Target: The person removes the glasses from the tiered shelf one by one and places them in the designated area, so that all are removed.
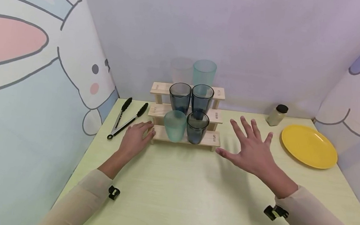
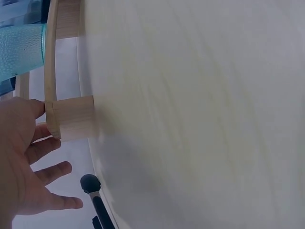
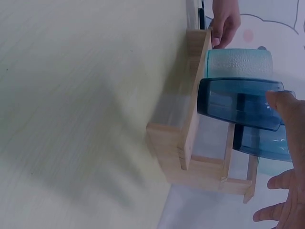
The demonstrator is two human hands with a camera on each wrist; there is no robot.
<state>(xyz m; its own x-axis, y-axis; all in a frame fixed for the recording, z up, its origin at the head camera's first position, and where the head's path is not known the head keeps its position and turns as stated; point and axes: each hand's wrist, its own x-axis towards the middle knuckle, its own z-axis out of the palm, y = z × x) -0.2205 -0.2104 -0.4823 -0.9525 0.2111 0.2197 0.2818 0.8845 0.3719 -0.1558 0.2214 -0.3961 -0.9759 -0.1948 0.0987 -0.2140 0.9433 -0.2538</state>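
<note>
A three-step wooden rack [image 1: 213,139] stands against the back wall with tumblers on every step. The lowest step bears a teal tumbler [image 1: 174,127] and a dark grey-blue tumbler [image 1: 196,130]. Two dark blue tumblers [image 1: 180,95] are on the middle step; a pale clear tumbler [image 1: 181,70] and a teal one [image 1: 204,71] stand on top. My left hand [image 1: 136,137] pinches the left end of the lowest step between thumb and forefinger, its other fingers spread in the left wrist view. To the right of the rack, my right hand [image 1: 253,151] hovers with fingers spread, holding nothing.
Black-tipped tongs [image 1: 122,123] lie spread left of the rack, close to my left hand. Toward the back right are a small jar with a black lid [image 1: 277,115] and a yellow plate [image 1: 309,146]. Walls with cartoon drawings border the table at the back and sides.
</note>
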